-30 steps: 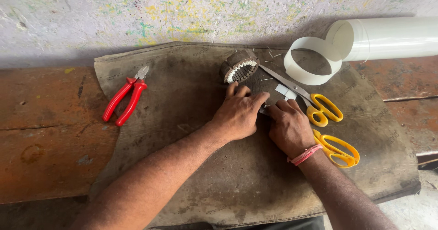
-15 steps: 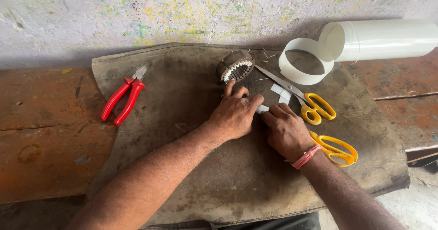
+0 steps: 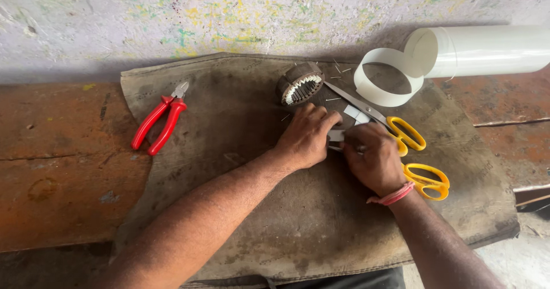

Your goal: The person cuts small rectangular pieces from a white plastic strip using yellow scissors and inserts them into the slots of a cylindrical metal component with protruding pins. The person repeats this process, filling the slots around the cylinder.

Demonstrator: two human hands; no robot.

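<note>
My left hand [image 3: 306, 137] and my right hand [image 3: 374, 157] meet over a small white strip of sheet material [image 3: 338, 135] in the middle of a grey cloth mat [image 3: 240, 151]. Both hands pinch the strip between closed fingers; most of it is hidden under them. Another small white piece [image 3: 356, 114] lies just beyond my fingertips. A round dark metal core with white slot liners [image 3: 300, 85] sits right behind my left hand. My right wrist wears a pink band.
Yellow-handled scissors [image 3: 412, 145] lie open beside my right hand. Red-handled pliers [image 3: 160, 122] rest at the mat's left edge. A roll of white sheet [image 3: 481, 51] with a loose curl [image 3: 387, 78] lies at the back right. The worn orange bench [image 3: 57, 163] meets a paint-flecked wall behind.
Both hands have stayed together on the white strip, with the fingers shifting slightly. The view has drifted a little; the tools have not moved.
</note>
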